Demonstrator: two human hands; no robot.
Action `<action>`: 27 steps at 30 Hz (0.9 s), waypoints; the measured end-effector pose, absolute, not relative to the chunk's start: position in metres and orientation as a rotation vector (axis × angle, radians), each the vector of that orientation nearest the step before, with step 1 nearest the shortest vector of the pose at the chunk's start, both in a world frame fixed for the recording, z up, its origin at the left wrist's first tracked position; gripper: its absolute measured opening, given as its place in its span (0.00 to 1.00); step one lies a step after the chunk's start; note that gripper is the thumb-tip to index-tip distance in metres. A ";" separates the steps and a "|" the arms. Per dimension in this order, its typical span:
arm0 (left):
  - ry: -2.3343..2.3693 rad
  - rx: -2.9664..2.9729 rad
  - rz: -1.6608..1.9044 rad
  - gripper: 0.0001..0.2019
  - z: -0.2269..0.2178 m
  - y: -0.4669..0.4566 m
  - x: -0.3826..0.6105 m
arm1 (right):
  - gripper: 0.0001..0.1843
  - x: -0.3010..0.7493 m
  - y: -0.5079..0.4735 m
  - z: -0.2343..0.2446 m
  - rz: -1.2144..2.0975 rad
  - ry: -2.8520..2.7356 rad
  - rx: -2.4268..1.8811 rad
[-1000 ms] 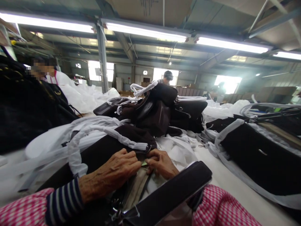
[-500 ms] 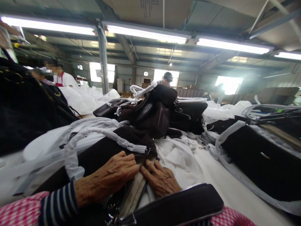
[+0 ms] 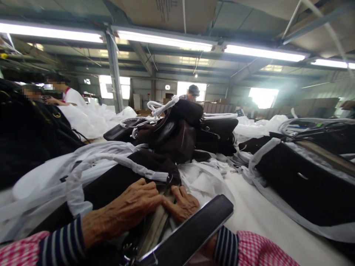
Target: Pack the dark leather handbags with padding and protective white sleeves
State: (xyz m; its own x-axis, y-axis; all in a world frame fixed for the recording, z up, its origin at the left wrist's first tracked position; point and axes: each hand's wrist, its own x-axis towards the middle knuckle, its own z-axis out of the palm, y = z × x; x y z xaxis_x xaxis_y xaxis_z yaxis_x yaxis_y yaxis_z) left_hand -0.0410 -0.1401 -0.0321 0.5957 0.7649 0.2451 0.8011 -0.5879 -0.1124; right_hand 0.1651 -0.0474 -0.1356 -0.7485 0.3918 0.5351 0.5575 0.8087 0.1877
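A dark handbag (image 3: 107, 186) lies before me, its handle (image 3: 122, 159) wrapped in white material. My left hand (image 3: 126, 208) has its fingers curled over the bag's upper edge near the handle end. Beside it, my right hand (image 3: 184, 205) grips the same edge with bent fingers, and its thumb meets the left fingertips. What lies under the fingertips is hidden. Below the hands shows the bag's beige-grey inner strip (image 3: 155, 229). A long black panel with zipper teeth on both edges (image 3: 191, 232) sticks up across my right wrist and covers part of it.
More dark bags (image 3: 177, 129) are heaped behind. Another bag (image 3: 302, 181) with white wrapping lies at right, and a large black bag (image 3: 27, 129) stands at left. White paper (image 3: 199, 181) lies on the pale table (image 3: 255, 221). Several people (image 3: 73, 96) are in the background.
The zippered panel has swung up and left, baring my right sleeve cuff. My right hand has drawn slightly closer to my left. The view has shifted a little.
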 end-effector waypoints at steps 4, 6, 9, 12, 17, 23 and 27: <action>-1.216 -2.732 -0.149 0.11 -0.013 -0.126 -0.030 | 0.14 0.159 -0.051 -0.139 -0.477 -2.421 -0.650; -1.132 -2.731 -0.148 0.11 -0.002 -0.109 -0.022 | 0.09 0.163 -0.056 -0.142 -0.445 -2.374 -0.568; -1.028 -2.671 -0.069 0.08 0.003 -0.078 -0.009 | 0.08 0.171 -0.064 -0.143 -0.418 -2.367 -0.383; -0.973 -2.637 -0.055 0.09 -0.010 -0.055 -0.004 | 0.10 0.172 -0.068 -0.140 -0.448 -2.408 -0.260; -1.111 -2.646 -0.312 0.11 -0.056 -0.053 -0.020 | 0.11 0.190 -0.064 -0.117 -0.564 -2.427 -0.135; -1.695 -2.509 -0.722 0.09 -0.077 -0.061 -0.026 | 0.11 0.242 -0.014 -0.075 -0.464 -2.402 -0.560; -1.956 -2.537 -0.784 0.05 -0.069 -0.060 -0.020 | 0.07 0.237 0.031 -0.054 -0.151 -2.409 -1.027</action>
State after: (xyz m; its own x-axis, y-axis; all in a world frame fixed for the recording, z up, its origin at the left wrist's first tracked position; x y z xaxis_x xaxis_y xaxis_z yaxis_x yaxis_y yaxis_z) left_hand -0.0198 -0.0604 -0.0687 0.1883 0.9440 0.2709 0.8697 -0.2884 0.4006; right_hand 0.2370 0.0305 -0.0544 -0.5820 0.6434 0.4974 0.7006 0.7072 -0.0950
